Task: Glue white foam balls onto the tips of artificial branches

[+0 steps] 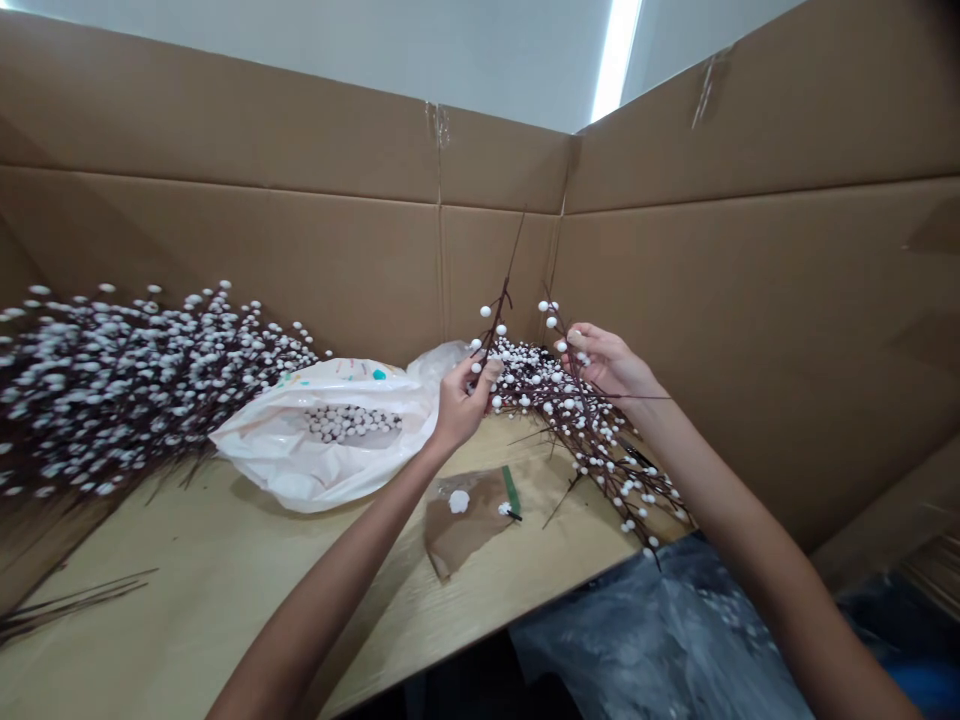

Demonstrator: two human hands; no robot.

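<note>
Head view: the left hand (466,402) pinches a dark berry stem (502,302) just right of the white bag (279,455); farther right of the bag, the right hand (609,360) grips a berried sprig (562,346). Beyond, loose branches (600,440) lie right of the bag, a larger bundle (150,370) left of it.

I've got a berry-branch pile (142,380) at the left of the counter (210,600), plastic bag (262,465) just right of it, loose berries (352,424) inside. Second berry-branch heap (600,440) further right. Plastic pouch (451,542) in front, between bag and heap. Bare stems (75,602) front left. Cardboard walls (300,250) behind and along the right. Plastic sheeting (652,640) below the counter's front edge, right.
</note>
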